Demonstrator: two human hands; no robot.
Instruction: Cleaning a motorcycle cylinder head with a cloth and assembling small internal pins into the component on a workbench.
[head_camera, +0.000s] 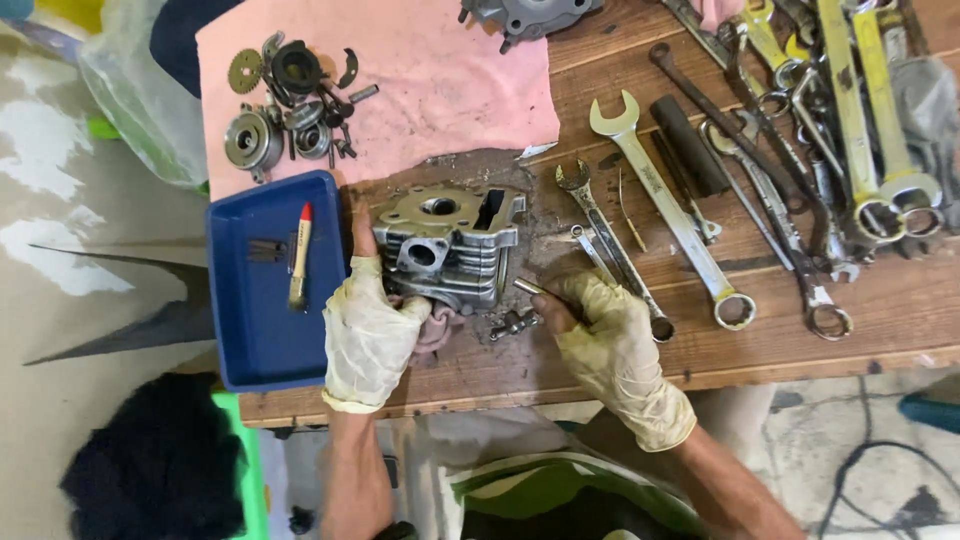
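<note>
Cylinder head (447, 245) steadied by left hand (368, 335); right hand (608, 340) pinches pin (527, 288).

I'm in a repair workshop: my worn wooden plank bench (800, 330) carries steel combination wrenches (668, 205), a finned grey metal engine cylinder head (450, 245) and small dismantled metal engine parts (290, 105).

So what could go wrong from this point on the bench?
The cylinder head sits near the table front edge, steadied only by the left hand; a slip could drop it. The small metal piece lying loose beside the right hand, which pinches a thin pin, could get knocked off.
</note>
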